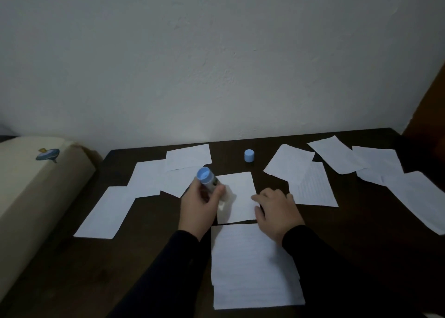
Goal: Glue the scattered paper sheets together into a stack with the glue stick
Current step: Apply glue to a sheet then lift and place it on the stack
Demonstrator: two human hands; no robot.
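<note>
Grip, left hand: fingers curled round the glue stick, just left of frame centre. Stick's long axis tilts, blue end pointing up-left toward the camera, lower end down on the small paper sheet. Right hand: palm down, fingers relaxed, resting on that sheet's right edge, grasping nothing. Blue cap stands upright behind on the dark table. Other sheets lie scattered left and right; a larger sheet lies between the forearms.

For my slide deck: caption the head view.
Left hand rubs glue stick on a sheet steadied by right hand.
</note>
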